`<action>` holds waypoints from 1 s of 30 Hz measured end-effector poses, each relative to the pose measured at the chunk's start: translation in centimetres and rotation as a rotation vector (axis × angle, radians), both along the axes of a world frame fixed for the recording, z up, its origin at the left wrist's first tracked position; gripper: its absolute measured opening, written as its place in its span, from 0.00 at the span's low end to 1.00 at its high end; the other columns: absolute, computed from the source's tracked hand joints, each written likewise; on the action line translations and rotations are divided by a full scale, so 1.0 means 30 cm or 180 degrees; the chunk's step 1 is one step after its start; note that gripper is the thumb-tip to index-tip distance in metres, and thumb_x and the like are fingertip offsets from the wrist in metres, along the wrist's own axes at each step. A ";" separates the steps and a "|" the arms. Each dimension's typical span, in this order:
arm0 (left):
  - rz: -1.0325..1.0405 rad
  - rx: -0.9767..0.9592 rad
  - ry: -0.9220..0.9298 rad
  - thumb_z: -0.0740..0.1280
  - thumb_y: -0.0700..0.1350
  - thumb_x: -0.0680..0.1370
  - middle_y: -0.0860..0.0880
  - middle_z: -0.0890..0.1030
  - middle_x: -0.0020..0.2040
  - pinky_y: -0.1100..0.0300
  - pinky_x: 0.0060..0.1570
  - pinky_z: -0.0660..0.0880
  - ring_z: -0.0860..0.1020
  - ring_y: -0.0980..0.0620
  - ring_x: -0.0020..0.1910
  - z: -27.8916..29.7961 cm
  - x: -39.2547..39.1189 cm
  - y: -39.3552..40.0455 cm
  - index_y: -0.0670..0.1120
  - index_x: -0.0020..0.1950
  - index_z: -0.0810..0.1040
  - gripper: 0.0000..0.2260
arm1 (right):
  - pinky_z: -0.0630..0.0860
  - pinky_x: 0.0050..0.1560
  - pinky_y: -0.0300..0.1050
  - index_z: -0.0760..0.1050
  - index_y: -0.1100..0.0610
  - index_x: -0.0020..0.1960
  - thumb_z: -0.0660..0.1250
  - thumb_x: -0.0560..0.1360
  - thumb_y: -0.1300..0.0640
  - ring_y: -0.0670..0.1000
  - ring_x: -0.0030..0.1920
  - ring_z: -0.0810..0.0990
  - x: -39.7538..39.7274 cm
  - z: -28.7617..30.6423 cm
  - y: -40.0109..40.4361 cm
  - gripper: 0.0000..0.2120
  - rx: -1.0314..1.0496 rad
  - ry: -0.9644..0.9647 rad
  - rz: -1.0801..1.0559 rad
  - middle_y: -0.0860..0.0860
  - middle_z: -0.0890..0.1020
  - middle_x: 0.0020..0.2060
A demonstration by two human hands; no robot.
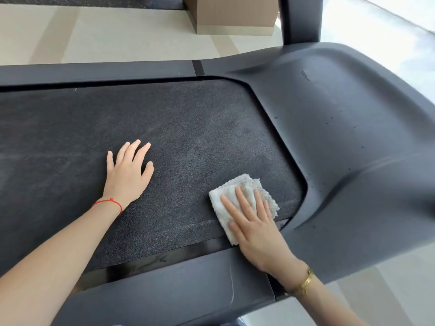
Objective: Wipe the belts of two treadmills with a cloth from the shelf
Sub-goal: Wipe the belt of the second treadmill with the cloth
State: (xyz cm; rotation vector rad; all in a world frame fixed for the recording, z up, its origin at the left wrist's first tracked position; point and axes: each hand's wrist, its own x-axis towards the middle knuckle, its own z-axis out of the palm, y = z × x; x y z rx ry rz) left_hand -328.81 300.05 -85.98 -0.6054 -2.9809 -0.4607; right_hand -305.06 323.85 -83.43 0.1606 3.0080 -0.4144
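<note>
We see right hand [255,228] flat, fingers straight, pressing white cloth [237,196] onto treadmill belt [188,137] near motor cover [353,137]; left hand [128,174] spread flat on belt, holding nothing.

The left hand [128,175] is laid flat on the belt [188,128], well apart from the right hand [255,228], which is pressed flat on the cloth [237,196]. The cloth is spread on the belt's near right corner, partly over the belt's edge. Just right of the right hand, the motor cover [353,137] is found. Near rail [179,285] lies under both forearms; far rail [98,72] lies beyond the left hand. A box [235,12] is set on the floor [94,34] beyond that rail, beside the upright post [301,17].
</note>
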 end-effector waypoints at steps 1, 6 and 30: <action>-0.0002 -0.0003 -0.0011 0.57 0.51 0.83 0.48 0.61 0.79 0.38 0.76 0.47 0.54 0.48 0.79 0.000 0.001 0.000 0.51 0.78 0.62 0.23 | 0.33 0.76 0.51 0.41 0.35 0.77 0.44 0.83 0.44 0.55 0.77 0.32 0.000 -0.002 0.021 0.24 -0.0027 0.0005 -0.0022 0.42 0.40 0.78; 0.0046 -0.0010 -0.0037 0.58 0.50 0.83 0.47 0.60 0.79 0.38 0.76 0.47 0.55 0.47 0.79 0.011 0.008 0.006 0.50 0.78 0.62 0.23 | 0.37 0.76 0.55 0.47 0.42 0.79 0.48 0.84 0.48 0.60 0.78 0.40 -0.140 0.002 0.219 0.24 0.0274 -0.0004 -0.0796 0.51 0.45 0.80; 0.0406 -0.0053 0.0002 0.56 0.52 0.82 0.48 0.61 0.79 0.32 0.74 0.49 0.55 0.44 0.78 -0.008 0.057 0.167 0.51 0.78 0.61 0.24 | 0.34 0.75 0.57 0.45 0.40 0.79 0.45 0.83 0.45 0.60 0.78 0.36 -0.634 -0.017 0.286 0.25 -0.0027 -0.0167 -0.0273 0.48 0.43 0.79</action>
